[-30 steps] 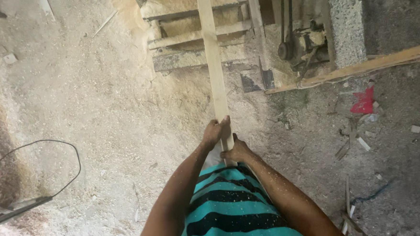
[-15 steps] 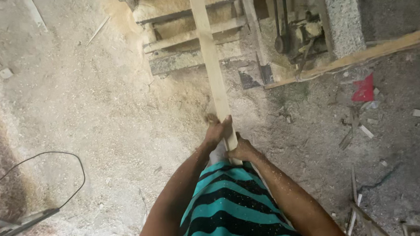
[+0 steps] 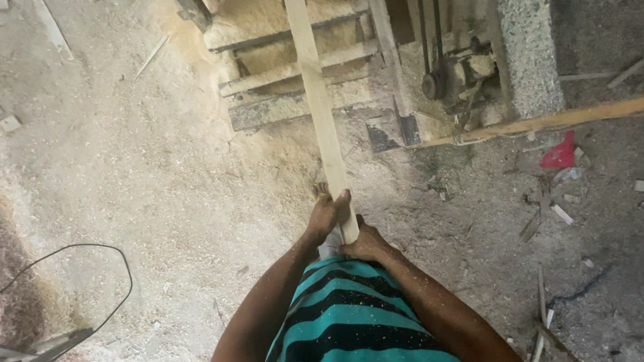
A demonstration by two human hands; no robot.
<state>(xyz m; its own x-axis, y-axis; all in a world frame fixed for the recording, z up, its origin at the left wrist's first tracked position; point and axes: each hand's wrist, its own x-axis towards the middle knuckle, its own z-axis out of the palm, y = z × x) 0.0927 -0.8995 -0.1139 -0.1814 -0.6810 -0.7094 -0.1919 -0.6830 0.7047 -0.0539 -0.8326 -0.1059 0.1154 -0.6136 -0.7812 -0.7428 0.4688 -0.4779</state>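
A long pale wooden plank (image 3: pixel 316 93) runs from my hands straight away to a sawdust-covered woodworking machine (image 3: pixel 294 65) at the top of the view. My left hand (image 3: pixel 325 214) wraps the plank's near end from the left side. Just below it my right hand (image 3: pixel 367 245) grips the same end from the right. Both arms reach forward over my teal and black striped shirt (image 3: pixel 351 319). The plank's far end passes over the machine's frame and out of view.
Sawdust covers the ground. A motor with a belt (image 3: pixel 452 75) and a grey concrete post (image 3: pixel 526 42) stand at right of the machine. A long wooden pole (image 3: pixel 554 119) lies across the right. A black cable loop (image 3: pixel 84 274) lies lower left; red scrap (image 3: pixel 559 154) right.
My hands and the plank's near end have shifted slightly down the view; the machine sits a little higher in frame. The grip on the plank is unchanged.
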